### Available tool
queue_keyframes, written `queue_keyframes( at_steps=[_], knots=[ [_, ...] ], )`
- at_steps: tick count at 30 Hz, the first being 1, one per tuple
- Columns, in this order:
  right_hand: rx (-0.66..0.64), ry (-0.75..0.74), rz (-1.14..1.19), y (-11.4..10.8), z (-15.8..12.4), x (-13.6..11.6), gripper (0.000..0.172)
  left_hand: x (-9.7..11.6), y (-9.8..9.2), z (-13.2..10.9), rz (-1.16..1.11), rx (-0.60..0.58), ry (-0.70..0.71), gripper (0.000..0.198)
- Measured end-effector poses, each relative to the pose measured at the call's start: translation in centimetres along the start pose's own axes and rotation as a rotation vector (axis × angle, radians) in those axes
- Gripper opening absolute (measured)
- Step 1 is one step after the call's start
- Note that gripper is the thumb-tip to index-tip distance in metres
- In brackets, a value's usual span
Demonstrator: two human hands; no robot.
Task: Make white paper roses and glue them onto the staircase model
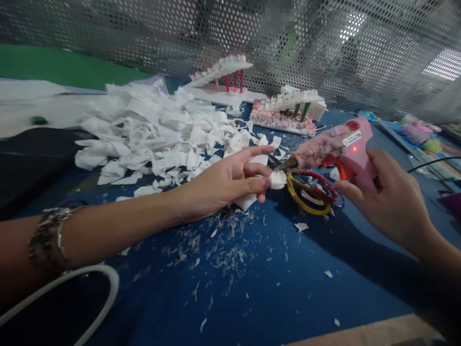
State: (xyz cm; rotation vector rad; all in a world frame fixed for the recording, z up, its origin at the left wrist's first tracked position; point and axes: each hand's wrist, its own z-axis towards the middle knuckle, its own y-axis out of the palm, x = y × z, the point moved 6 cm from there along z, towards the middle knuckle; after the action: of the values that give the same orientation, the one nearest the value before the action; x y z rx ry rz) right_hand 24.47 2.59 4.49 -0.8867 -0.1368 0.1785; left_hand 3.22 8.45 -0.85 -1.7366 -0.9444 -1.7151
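Between the thumb and fingers of my left hand (234, 178) is pinched a small white piece of crumpled paper (278, 180). My right hand (396, 206) grips a pink glue gun (331, 146) by its handle, and a red light glows on its side. The gun's nozzle points left and down, at the top edge of the paper piece; whether it touches cannot be made out. Just under the gun lie scissors (312, 199) with red and yellow handle loops, their blades partly hidden behind my left fingers.
A large heap of torn white paper (162, 125) spreads at the left back. Two small stair models stand behind it, one on red posts (230, 72) and one on green posts (295, 105). Scraps litter the blue table (273, 288). A white cable (111, 283) loops at lower left.
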Motion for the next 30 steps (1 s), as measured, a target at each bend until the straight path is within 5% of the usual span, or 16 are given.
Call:
queue_keyframes(
  at_steps=[30],
  knots=[
    [0.017,0.049,0.076,-0.58,0.07,-0.29,0.046,-0.03,-0.04,-0.01,0.163,-0.023,-0.047,0.077]
  ],
)
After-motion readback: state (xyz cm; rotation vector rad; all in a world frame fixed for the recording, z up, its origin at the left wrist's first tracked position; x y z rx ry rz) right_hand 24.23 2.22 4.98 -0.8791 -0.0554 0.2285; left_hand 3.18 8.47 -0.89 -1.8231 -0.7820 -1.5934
